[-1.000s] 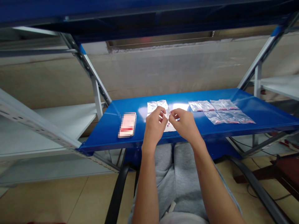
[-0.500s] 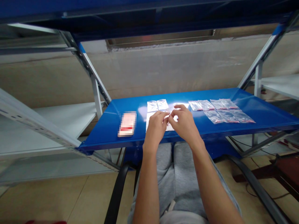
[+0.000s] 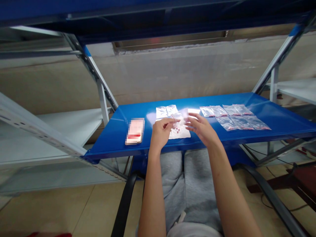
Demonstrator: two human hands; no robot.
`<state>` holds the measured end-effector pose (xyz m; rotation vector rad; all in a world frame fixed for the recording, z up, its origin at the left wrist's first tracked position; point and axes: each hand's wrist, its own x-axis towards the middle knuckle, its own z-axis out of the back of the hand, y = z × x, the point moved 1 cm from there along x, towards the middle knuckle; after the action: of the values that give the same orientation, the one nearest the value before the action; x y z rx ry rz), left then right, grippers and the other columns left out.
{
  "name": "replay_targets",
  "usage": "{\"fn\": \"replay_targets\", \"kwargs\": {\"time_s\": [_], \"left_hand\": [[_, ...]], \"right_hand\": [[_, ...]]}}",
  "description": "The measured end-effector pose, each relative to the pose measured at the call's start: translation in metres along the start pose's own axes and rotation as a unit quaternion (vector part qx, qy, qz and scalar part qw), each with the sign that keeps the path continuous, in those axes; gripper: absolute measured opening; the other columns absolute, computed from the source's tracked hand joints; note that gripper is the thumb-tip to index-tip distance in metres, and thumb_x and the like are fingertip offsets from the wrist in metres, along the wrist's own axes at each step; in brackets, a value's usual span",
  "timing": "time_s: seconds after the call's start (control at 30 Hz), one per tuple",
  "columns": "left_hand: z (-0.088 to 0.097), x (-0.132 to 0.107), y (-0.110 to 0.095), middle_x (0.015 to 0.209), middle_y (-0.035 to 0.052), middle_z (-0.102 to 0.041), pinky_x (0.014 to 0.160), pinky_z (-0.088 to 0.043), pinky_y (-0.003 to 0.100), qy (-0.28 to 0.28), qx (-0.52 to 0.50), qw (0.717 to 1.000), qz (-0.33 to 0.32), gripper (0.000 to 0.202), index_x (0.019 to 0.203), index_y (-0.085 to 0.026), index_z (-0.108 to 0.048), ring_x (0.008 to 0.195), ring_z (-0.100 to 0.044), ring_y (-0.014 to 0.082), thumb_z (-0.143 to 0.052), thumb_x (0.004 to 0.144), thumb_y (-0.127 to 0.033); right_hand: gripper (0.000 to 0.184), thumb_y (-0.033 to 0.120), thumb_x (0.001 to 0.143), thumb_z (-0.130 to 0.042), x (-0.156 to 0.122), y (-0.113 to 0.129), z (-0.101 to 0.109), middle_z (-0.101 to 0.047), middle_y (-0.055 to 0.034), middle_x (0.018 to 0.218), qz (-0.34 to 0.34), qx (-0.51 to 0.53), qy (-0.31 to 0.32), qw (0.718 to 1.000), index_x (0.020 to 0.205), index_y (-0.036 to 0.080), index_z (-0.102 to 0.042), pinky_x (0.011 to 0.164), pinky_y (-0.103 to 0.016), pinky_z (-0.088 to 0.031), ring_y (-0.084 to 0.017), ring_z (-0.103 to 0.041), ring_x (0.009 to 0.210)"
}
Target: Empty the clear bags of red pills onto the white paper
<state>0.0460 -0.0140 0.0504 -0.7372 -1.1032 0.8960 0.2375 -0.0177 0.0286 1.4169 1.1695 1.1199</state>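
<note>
My left hand (image 3: 160, 132) hovers over the blue shelf (image 3: 271, 121), its fingers pinched on the edge of a small clear plastic bag (image 3: 178, 115) that it holds up. My right hand (image 3: 201, 128) is just right of the bag, fingers spread and blurred, holding nothing. Under the bag lies a white sheet (image 3: 181, 132) with a few small red pieces (image 3: 177, 126) on it. Two clear bags (image 3: 166, 111) lie flat behind it.
Several clear bags with red contents (image 3: 234, 117) lie in rows on the right of the shelf. A phone-sized flat object (image 3: 134, 131) rests at the left. Grey metal uprights (image 3: 98, 82) flank the shelf. My grey-trousered legs are below.
My hands have parted: the right hand let go of the bag and opened to the right, while the left hand keeps the bag pinched and lifted. The white sheet now shows.
</note>
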Motion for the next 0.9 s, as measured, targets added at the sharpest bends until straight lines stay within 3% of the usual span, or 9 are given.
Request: {"fn": "replay_targets", "kwargs": {"time_s": [0.1,0.23,0.37,0.47,0.63,0.77,0.9], "left_hand": [[-0.003,0.002,0.007,0.086,0.0043,-0.080,0.065,-0.050,0.024,0.012,-0.031,0.999,0.025,0.029,0.102,-0.019,-0.084,0.071,-0.066,0.0144,-0.058,0.091,-0.016],[-0.007,0.003,0.016,0.078,0.0032,-0.077,0.060,-0.046,0.023,0.018,-0.047,0.997,0.062,0.031,0.103,-0.017,-0.083,0.068,-0.064,0.0137,-0.057,0.086,-0.013],[-0.011,0.003,0.022,0.077,0.0037,-0.077,0.066,-0.049,0.024,0.009,-0.062,0.994,0.087,0.036,0.103,-0.015,-0.081,0.070,-0.068,0.0144,-0.055,0.079,-0.006],[-0.012,0.003,0.023,0.077,0.0030,-0.077,0.070,-0.050,0.025,0.000,-0.078,0.992,0.100,0.040,0.104,-0.015,-0.078,0.069,-0.068,0.0137,-0.054,0.074,-0.003],[-0.011,0.003,0.025,0.077,0.0030,-0.077,0.064,-0.047,0.023,-0.008,-0.094,0.989,0.110,0.037,0.104,-0.015,-0.077,0.068,-0.067,0.0137,-0.057,0.074,-0.008],[-0.011,0.003,0.026,0.080,0.0044,-0.079,0.060,-0.046,0.022,-0.003,-0.112,0.987,0.116,0.034,0.104,-0.015,-0.079,0.069,-0.068,0.0137,-0.060,0.075,-0.010],[-0.013,0.002,0.028,0.089,0.0075,-0.080,0.067,-0.052,0.024,-0.002,-0.148,0.980,0.130,0.024,0.100,-0.016,-0.080,0.077,-0.072,0.0155,-0.066,0.080,-0.016]], "right_hand": [[0.030,0.040,0.083,-0.072,0.001,-0.006,-0.001,-0.079,-0.0088,0.099,-0.050,0.065,0.039,0.996,0.107,0.021,-0.067,0.067,-0.025,-0.055,-0.019,-0.077,0.084],[0.020,0.029,0.080,-0.076,0.003,-0.011,0.000,-0.078,-0.0062,0.083,-0.064,0.076,0.016,0.995,0.096,0.018,-0.069,0.052,-0.018,-0.046,-0.015,-0.075,0.069],[0.022,0.029,0.078,-0.084,0.005,-0.015,0.004,-0.078,-0.0063,0.082,-0.057,0.101,0.009,0.993,0.093,0.018,-0.073,0.057,-0.020,-0.056,-0.015,-0.075,0.070],[0.021,0.031,0.079,-0.086,0.006,-0.016,0.006,-0.078,-0.0067,0.081,-0.058,0.130,0.007,0.990,0.089,0.017,-0.075,0.070,-0.025,-0.064,-0.016,-0.076,0.072],[0.020,0.033,0.082,-0.085,0.005,-0.015,0.008,-0.077,-0.0076,0.083,-0.050,0.144,0.007,0.988,0.082,0.017,-0.074,0.090,-0.034,-0.067,-0.020,-0.078,0.081],[0.023,0.035,0.078,-0.088,0.003,-0.011,0.010,-0.078,-0.0076,0.085,-0.030,0.115,-0.003,0.993,0.085,0.018,-0.074,0.087,-0.036,-0.068,-0.021,-0.078,0.081],[0.029,0.042,0.075,-0.087,0.001,-0.005,0.008,-0.078,-0.0077,0.083,0.010,0.060,-0.029,0.998,0.083,0.019,-0.072,0.077,-0.033,-0.067,-0.020,-0.078,0.077]]}}
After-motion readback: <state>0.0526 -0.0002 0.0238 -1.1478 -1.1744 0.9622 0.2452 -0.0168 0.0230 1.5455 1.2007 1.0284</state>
